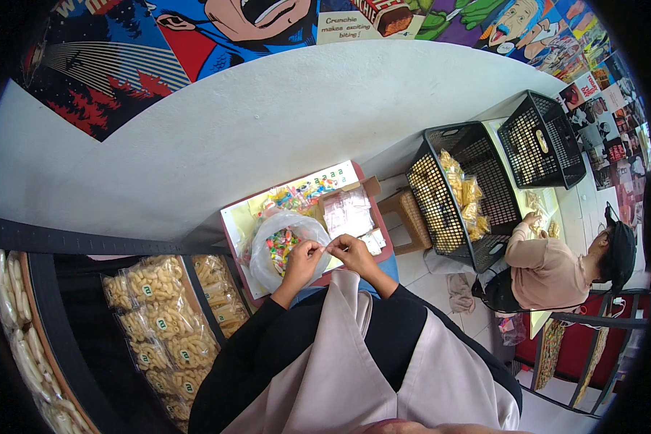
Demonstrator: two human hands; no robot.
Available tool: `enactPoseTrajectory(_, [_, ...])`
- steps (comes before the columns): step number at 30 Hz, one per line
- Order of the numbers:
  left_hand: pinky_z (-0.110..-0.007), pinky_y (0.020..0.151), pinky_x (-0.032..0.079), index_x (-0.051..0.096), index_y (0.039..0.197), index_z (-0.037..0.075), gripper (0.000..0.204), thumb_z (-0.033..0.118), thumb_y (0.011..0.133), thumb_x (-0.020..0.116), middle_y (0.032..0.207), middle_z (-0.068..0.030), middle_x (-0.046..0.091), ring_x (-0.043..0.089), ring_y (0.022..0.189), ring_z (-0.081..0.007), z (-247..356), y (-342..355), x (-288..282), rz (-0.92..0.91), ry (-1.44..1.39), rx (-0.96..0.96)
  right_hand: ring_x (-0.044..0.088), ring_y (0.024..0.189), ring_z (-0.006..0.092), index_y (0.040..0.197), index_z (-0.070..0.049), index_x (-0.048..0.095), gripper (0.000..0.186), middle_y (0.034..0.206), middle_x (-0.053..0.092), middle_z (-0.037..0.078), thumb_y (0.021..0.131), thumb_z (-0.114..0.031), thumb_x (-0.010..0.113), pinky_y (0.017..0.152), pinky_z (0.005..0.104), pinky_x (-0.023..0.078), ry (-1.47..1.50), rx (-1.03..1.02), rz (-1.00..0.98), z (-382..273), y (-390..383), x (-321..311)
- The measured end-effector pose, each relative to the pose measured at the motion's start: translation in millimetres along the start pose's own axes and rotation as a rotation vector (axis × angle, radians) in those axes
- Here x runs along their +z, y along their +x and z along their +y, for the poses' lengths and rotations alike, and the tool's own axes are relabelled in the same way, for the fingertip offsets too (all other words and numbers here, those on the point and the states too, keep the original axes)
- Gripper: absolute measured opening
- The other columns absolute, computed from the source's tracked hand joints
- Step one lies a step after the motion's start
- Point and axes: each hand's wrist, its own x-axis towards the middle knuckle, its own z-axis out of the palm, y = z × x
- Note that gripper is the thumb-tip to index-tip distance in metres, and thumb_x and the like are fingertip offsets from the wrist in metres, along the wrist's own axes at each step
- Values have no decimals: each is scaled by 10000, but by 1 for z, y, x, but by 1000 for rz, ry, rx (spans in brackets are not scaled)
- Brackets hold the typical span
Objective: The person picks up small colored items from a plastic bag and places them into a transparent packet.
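Over the near side of a small low table, my left hand and my right hand meet with fingers pinched together. Something small and pale seems to be between the fingertips, too small to make out. Just left of them stands an open white translucent plastic bag holding many small, brightly coloured pieces. More loose coloured pieces lie on the far part of the tabletop. Beyond my right hand is an open cardboard box with clear plastic packets in it.
Packs of pale curled snacks fill a rack on the left. At the right, a large black crate holds snack bags, and a second crate stands beyond it. A person works there. A white wall rises behind the table.
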Motion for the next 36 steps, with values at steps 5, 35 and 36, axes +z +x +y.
enactPoseTrajectory(5, [-375, 771, 445, 594, 783, -5, 151, 126, 782, 668, 789, -107, 610, 586, 783, -274, 15, -2, 0, -51, 133, 116, 641, 750, 219, 893, 15, 620, 148, 817, 664, 136, 810, -108, 622, 683, 333, 492, -82, 21, 45, 6, 3, -1])
enactPoseTrajectory(35, [-408, 956, 361, 732, 796, 119, 148, 208, 682, 765, 1256, -111, 508, 452, 1168, -345, -46, -22, -86, 281, 711, -96, 443, 1136, 383, 1001, -166, 663, 331, 1140, 483, 224, 689, -206, 765, 961, 412, 385, -352, -222, -189, 56, 33, 31])
enactPoseTrajectory(36, [-405, 940, 382, 728, 797, 108, 153, 209, 687, 762, 1237, -122, 522, 475, 1145, -348, -64, -24, -87, 260, 695, -76, 445, 1134, 383, 1006, -166, 663, 341, 1139, 485, 217, 685, -207, 769, 962, 410, 387, -298, -232, -240, 61, 34, 36])
